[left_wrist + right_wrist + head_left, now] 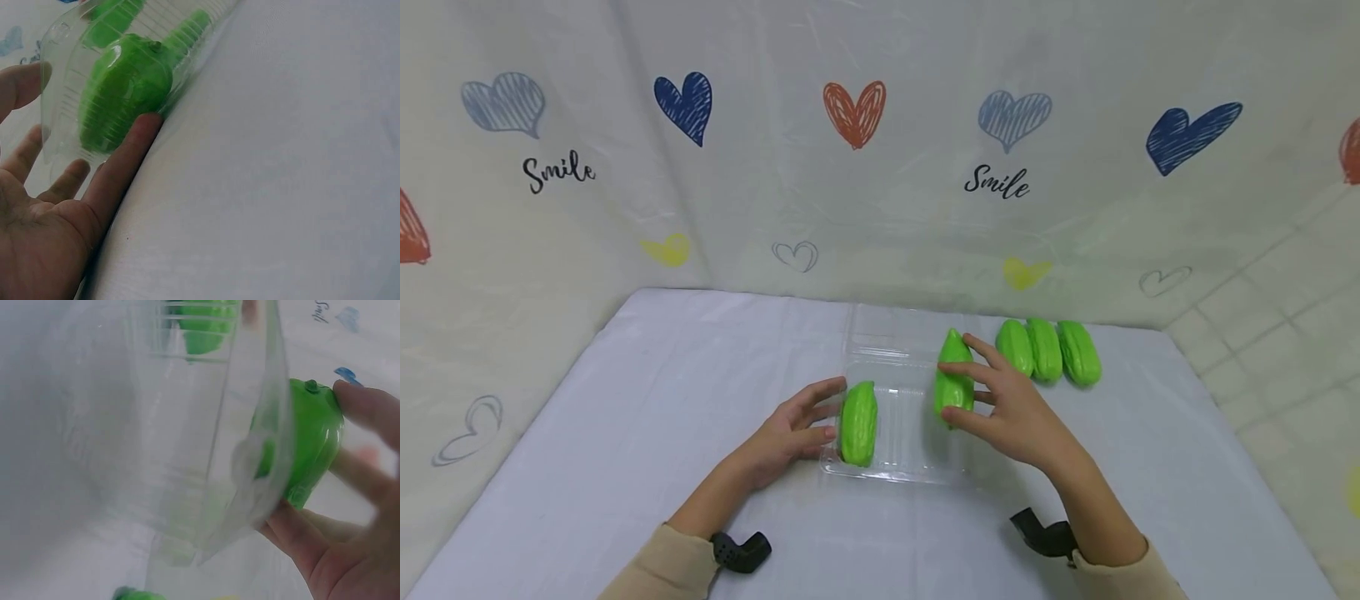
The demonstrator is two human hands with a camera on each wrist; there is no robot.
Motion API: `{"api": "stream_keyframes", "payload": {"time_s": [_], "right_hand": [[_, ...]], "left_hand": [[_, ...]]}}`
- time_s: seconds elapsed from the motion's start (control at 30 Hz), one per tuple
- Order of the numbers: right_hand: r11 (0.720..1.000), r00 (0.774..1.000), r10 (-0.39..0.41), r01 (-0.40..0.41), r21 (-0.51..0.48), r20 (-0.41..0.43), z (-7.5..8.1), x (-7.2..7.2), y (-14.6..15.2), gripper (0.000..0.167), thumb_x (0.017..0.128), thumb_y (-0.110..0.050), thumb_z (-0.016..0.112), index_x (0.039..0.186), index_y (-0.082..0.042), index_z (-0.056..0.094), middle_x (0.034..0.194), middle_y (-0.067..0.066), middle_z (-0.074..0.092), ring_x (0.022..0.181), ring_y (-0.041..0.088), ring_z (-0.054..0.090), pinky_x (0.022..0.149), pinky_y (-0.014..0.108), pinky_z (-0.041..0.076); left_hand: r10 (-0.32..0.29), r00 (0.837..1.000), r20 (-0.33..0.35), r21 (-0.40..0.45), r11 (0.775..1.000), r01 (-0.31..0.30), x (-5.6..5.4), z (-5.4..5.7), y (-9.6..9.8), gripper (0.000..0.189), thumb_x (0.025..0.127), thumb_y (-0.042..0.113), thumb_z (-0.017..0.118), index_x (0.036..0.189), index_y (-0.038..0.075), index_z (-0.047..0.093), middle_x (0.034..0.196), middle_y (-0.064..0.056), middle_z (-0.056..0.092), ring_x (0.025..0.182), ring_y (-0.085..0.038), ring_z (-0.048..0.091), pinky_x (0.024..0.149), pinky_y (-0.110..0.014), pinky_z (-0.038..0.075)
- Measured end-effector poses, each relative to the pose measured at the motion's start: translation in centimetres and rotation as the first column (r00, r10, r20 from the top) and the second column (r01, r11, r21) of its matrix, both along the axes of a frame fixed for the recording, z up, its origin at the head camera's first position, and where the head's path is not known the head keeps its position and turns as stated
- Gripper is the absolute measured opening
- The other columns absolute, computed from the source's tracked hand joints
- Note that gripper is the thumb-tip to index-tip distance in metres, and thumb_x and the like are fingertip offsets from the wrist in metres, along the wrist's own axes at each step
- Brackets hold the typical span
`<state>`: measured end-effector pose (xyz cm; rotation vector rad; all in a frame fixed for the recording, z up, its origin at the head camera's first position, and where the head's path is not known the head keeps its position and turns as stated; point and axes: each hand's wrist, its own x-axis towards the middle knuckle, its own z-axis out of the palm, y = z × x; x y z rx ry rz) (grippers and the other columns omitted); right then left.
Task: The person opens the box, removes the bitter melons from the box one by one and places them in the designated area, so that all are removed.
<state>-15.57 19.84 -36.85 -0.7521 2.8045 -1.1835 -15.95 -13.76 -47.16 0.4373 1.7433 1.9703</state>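
A clear plastic clamshell box lies with its lid folded back. One glossy green, ridged bitter melon stands lengthwise along its left side. My left hand rests its extended fingers against the left wall; the left wrist view shows fingertips at the clear plastic. Over the box's right side, my right hand holds another bitter melon between thumb and fingers, its pointed end away from me. In the right wrist view, this melon overlaps the box's raised wall.
Three more green bitter melons lie side by side at the table's back right, just beyond my right hand. The table wears a white cloth. A pale curtain printed with hearts hangs right behind its back edge.
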Motion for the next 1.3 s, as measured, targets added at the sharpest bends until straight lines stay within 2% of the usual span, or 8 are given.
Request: {"api": "stream_keyframes", "payload": {"time_s": [0.17,0.53,0.7,1.03,1.3], "right_hand": [[1.000,1.000,-0.020,0.020,0.015,0.022,-0.1,0.4,0.9,0.053,0.086,-0.030,0.080,0.134,-0.016,0.063,0.163,0.010,0.025,0.142,0.036,0.038,0.092,0.047,0.054],[0.999,0.999,-0.049,0.049,0.000,0.003,-0.6,0.6,2.5,0.052,0.086,-0.031,0.080,0.133,-0.016,0.063,0.162,0.012,0.026,0.142,0.038,0.039,0.091,0.046,0.055],[0.998,0.998,-0.055,0.055,0.013,0.004,-0.6,0.6,2.9,0.053,0.087,-0.033,0.078,0.134,-0.016,0.062,0.162,0.012,0.025,0.136,0.038,0.047,0.091,0.046,0.055],[0.998,0.998,-0.065,0.066,0.024,-0.025,-0.1,0.8,3.6,0.051,0.088,-0.031,0.077,0.134,-0.015,0.062,0.162,0.013,0.025,0.138,0.039,0.043,0.090,0.048,0.055],[0.995,0.995,-0.091,0.093,0.038,-0.044,0.5,0.9,4.4,0.051,0.088,-0.030,0.078,0.134,-0.015,0.063,0.162,0.015,0.026,0.135,0.040,0.047,0.089,0.048,0.055]], "left_hand": [[-0.006,1.000,0.003,0.000,1.000,0.006,0.1,0.1,-0.1,0.069,0.097,0.010,0.060,0.157,0.020,0.028,0.164,-0.001,0.023,0.148,-0.031,0.029,0.098,-0.046,0.051],[-0.012,1.000,-0.004,-0.006,1.000,0.012,-0.2,0.1,-0.1,0.069,0.097,0.011,0.061,0.157,0.020,0.028,0.164,0.000,0.024,0.147,-0.030,0.031,0.098,-0.045,0.051],[-0.009,1.000,-0.003,-0.007,1.000,0.009,-0.1,0.1,-0.1,0.070,0.097,0.012,0.062,0.157,0.020,0.028,0.164,-0.001,0.024,0.148,-0.030,0.030,0.098,-0.045,0.051],[-0.008,1.000,0.002,0.000,1.000,0.008,-0.1,0.0,-0.2,0.071,0.096,0.011,0.063,0.158,0.020,0.028,0.164,-0.001,0.024,0.148,-0.030,0.029,0.098,-0.045,0.052],[-0.002,1.000,-0.002,-0.012,1.000,0.002,0.0,0.1,-0.2,0.070,0.097,0.011,0.062,0.157,0.021,0.028,0.164,0.000,0.024,0.148,-0.029,0.029,0.098,-0.045,0.051]]}}
